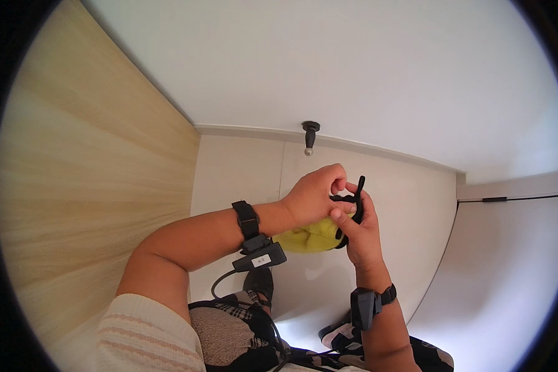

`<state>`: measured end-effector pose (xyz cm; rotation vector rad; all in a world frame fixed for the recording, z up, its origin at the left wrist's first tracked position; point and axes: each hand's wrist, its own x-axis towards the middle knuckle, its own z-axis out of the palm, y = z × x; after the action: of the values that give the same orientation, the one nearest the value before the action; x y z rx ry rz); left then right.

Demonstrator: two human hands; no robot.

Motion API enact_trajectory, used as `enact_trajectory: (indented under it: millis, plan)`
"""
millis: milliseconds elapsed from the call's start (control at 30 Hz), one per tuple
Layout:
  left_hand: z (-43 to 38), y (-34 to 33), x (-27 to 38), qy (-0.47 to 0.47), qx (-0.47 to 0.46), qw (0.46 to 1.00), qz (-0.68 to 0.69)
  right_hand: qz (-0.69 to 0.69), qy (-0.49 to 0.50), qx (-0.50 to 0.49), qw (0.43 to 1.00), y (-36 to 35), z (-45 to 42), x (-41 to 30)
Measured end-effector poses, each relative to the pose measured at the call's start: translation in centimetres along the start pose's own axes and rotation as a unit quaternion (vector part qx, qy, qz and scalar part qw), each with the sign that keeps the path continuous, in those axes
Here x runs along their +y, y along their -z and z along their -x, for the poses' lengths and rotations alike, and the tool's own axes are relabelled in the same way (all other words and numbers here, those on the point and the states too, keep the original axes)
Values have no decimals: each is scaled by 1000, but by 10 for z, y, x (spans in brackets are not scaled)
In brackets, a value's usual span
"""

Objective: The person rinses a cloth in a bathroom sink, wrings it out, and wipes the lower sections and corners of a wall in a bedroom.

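Note:
My left hand [314,195] pinches a thin black strap [359,200] from the left, with its fingers curled. My right hand [365,228] grips the same strap from the right, and one end of it sticks up above the fingers. Below the hands hangs a soft, fuzzy yellow item [309,237] with black trim along its right side. Both hands and the left forearm hide much of it, so I cannot tell exactly what it is.
A dark door stop [310,136] juts from the white wall [335,60] beyond my hands. Wood-grain panelling [102,153] stands on the left, a white door [493,279] on the right. Dark shoes [259,281] rest on the pale floor. A cable [221,281] hangs from my left wrist device [260,258].

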<state>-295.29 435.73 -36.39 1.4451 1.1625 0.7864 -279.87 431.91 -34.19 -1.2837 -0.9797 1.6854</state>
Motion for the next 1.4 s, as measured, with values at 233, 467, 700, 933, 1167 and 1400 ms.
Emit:
enact_trajectory:
  millis: [233,467,700,933,1167,1400]
  plan:
    - [12,-10,-21,25,46,995,85,-132,-54,3,990,4,-15,17]
    - [17,4,-50,-40,27,990,135,-255,-119,127,951,19,-37,29]
    - [9,38,-81,10,-81,997,-5,-253,-145,130,948,6,-66,23]
    - [2,53,-59,10,-64,998,-4,-259,-174,115,943,11,-68,33]
    - [12,44,-63,-92,7,992,-88,-447,-184,166,859,29,-75,40]
    - [4,43,-43,95,-35,994,50,-173,-147,131,965,35,-65,45]
